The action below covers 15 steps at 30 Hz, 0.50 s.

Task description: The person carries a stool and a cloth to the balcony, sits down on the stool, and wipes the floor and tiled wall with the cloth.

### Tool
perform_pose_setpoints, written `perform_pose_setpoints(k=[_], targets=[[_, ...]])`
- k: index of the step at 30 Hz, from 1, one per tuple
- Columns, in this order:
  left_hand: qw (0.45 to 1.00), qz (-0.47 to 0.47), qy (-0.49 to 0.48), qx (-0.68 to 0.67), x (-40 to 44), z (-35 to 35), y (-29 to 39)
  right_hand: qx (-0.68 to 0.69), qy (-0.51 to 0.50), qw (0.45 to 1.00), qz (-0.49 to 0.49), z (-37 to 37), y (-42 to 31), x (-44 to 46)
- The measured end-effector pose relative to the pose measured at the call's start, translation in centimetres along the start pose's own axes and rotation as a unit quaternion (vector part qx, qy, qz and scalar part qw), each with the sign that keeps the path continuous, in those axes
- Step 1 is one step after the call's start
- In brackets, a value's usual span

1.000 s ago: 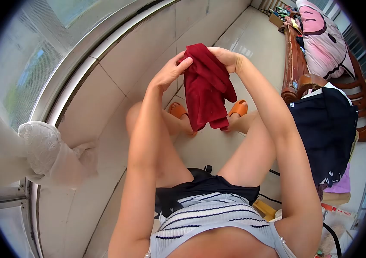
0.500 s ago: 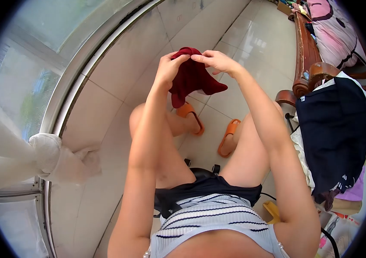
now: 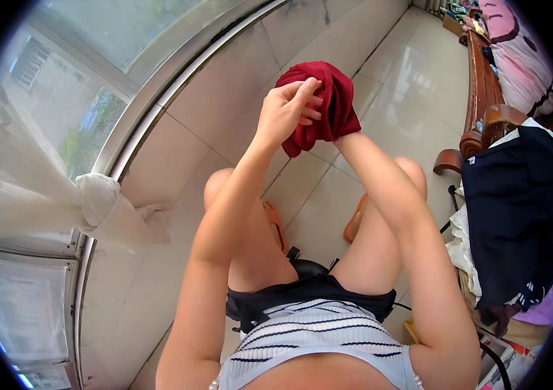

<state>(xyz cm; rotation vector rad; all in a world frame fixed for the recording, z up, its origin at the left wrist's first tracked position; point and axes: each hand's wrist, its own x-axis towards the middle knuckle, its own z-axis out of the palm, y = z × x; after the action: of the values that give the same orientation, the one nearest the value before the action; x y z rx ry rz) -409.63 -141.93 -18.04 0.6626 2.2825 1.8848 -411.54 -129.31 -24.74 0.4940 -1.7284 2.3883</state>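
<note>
A dark red, soft cloth item (image 3: 338, 84) is bunched up in front of me above the floor, its folds hanging down around a dark opening. I cannot make out what kind of garment it is. My left hand (image 3: 291, 110) is on its left side, thumb and curled fingers closed at the cloth's edge. My right hand (image 3: 346, 140) has gone into or behind the cloth from below. Only the wrist shows there, so its fingers are hidden.
Below are my knees and orange slippers (image 3: 277, 227) on the tiled floor (image 3: 318, 188). A window with a knotted sheer curtain (image 3: 99, 198) runs along the left. On the right, dark navy clothing (image 3: 517, 208) lies over wooden furniture (image 3: 478, 97), with a pink cushion (image 3: 517, 55) behind.
My right hand, which pinched the cloth's upper edge beside my left, is now covered by the cloth. The cloth has risen slightly to the right and bunched up. The view has shifted a little.
</note>
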Motion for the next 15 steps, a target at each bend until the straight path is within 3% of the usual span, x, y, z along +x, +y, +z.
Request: perform_pose_setpoints(k=[1,2,3,5,6,8,9,11,13,15], targets=[[0.993,-0.05,-0.012,-0.106,-0.1,-0.7,0.2,-0.002,-0.001,1.0,0.001,0.8,-0.8,0.0],[0.993,-0.017,0.064,-0.096,0.2,-1.4,-0.6,-0.194,0.024,0.971,-0.136,1.6,-1.6,0.3],[0.99,0.036,0.137,-0.006,0.7,-2.4,-1.8,-0.375,0.046,0.887,-0.265,2.2,-2.0,0.6],[0.962,0.114,0.221,0.109,1.5,-5.0,-3.9,-0.351,0.038,0.911,-0.216,1.8,-0.2,0.9],[0.963,0.107,0.223,0.108,1.5,-6.2,-4.4,-0.266,0.048,0.952,-0.145,2.1,0.0,0.7],[0.989,-0.124,0.075,-0.033,1.3,-8.3,-5.4,-0.099,0.037,0.994,-0.032,2.8,-0.1,0.2],[0.988,-0.126,0.077,-0.036,0.9,-8.8,-5.5,-0.1,0.034,0.994,-0.03,3.4,-0.3,-0.2],[0.981,-0.18,0.014,-0.069,-0.1,-9.2,-5.8,-0.255,0.034,0.961,-0.101,4.2,-0.5,-0.7],[0.977,-0.192,0.012,-0.088,-0.7,-9.5,-5.9,-0.339,0.021,0.93,-0.145,4.5,-0.2,-0.8],[0.936,-0.279,-0.085,-0.199,-1.2,-10.0,-6.3,-0.372,0.003,0.914,-0.162,3.9,0.4,-0.5]])
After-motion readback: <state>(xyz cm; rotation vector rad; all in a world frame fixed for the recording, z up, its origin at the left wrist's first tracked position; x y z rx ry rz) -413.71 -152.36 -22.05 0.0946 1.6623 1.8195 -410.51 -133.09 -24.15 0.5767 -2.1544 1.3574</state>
